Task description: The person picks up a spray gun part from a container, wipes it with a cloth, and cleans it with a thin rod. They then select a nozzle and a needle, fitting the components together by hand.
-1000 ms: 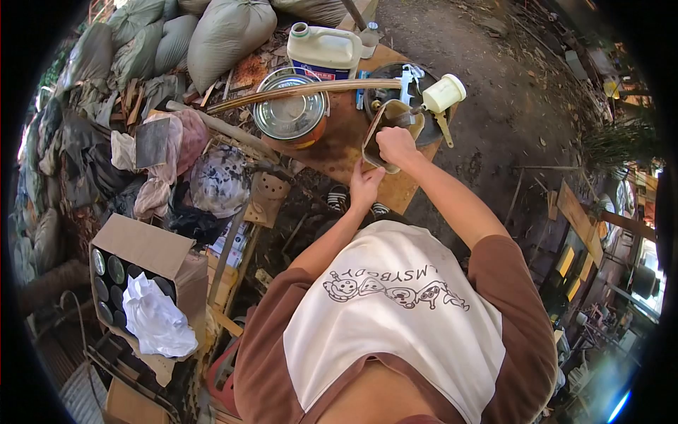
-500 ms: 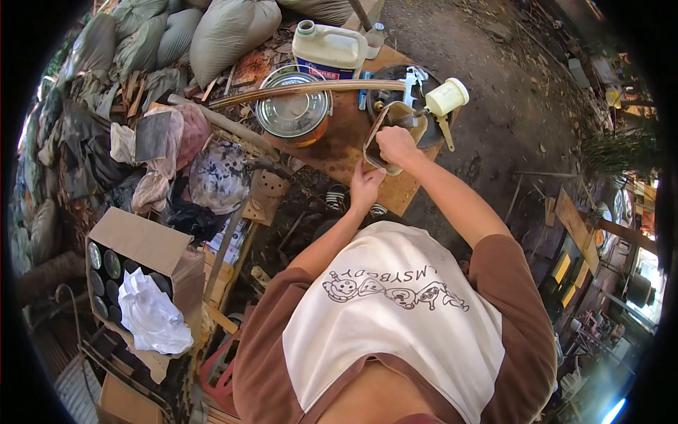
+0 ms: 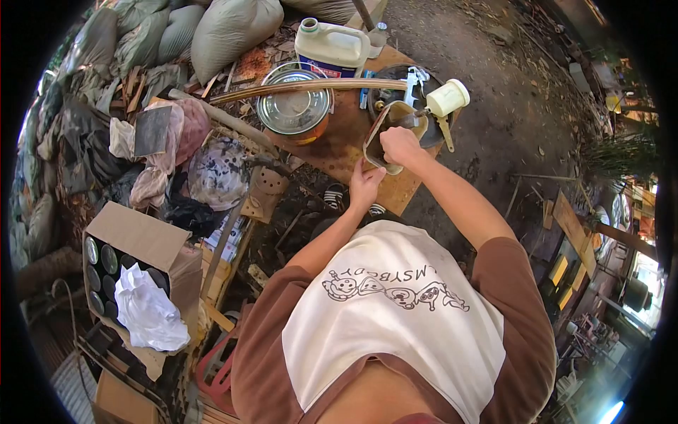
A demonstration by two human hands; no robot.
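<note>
A beige, scoop-shaped container [image 3: 373, 141] with an open top and a stained inside is at the end of the board. My left hand [image 3: 366, 185] grips its near edge, with the thumb against the rim. My right hand [image 3: 400, 147] reaches over the opening with its fingers curled. Whatever those fingers hold is hidden from this angle. Just beyond sits what looks like a spray gun with a cream-coloured cup [image 3: 446, 97]. Its pale handle points down toward my right forearm.
A metal paint can [image 3: 294, 106] stands left on the wooden board [image 3: 339, 152], under a long wooden strip [image 3: 282, 90]. Behind is a white jug [image 3: 330, 46]. A round black lid [image 3: 392, 74] lies nearby. A carton [image 3: 134, 240] of cans stands lower left.
The view has shifted very slightly. Both hands stay at the beige container, and nothing has clearly been picked up or let go.
</note>
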